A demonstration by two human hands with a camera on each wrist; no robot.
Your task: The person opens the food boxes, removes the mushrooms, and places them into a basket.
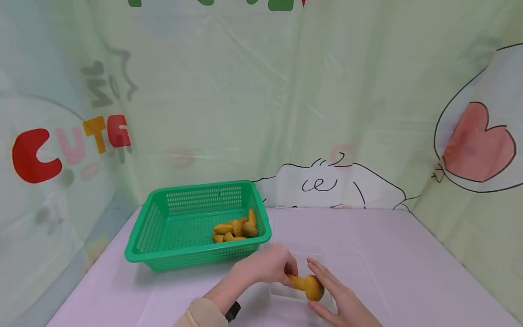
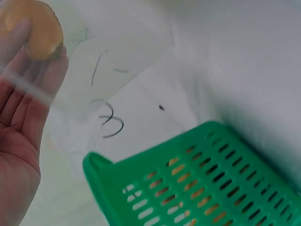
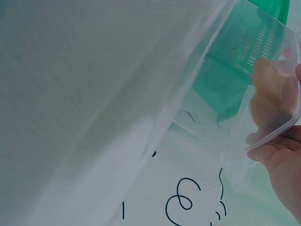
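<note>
My left hand (image 1: pixel 274 263) pinches the stem of a yellow-brown mushroom (image 1: pixel 314 287), its rounded cap pointing right. The left wrist view shows this mushroom (image 2: pixel 44 33) at the fingers of the upturned palm. Beneath it on the table is a clear plastic box (image 1: pixel 288 297), hard to make out from above. My right hand (image 1: pixel 341 295) lies around the box's right side, fingers and thumb spread and fairly straight, close beside the cap. In the right wrist view the thumb and fingers touch the rim of the see-through box (image 3: pixel 282 37).
A green perforated basket (image 1: pixel 196 252) stands to the left, several similar mushrooms (image 1: pixel 237 227) heaped at its right end. A pale cloth covers the table (image 1: pixel 388 272). Printed curtains (image 1: pixel 347 91) hang at the back and both sides. A dark wristband (image 1: pixel 233 312) is on the left wrist.
</note>
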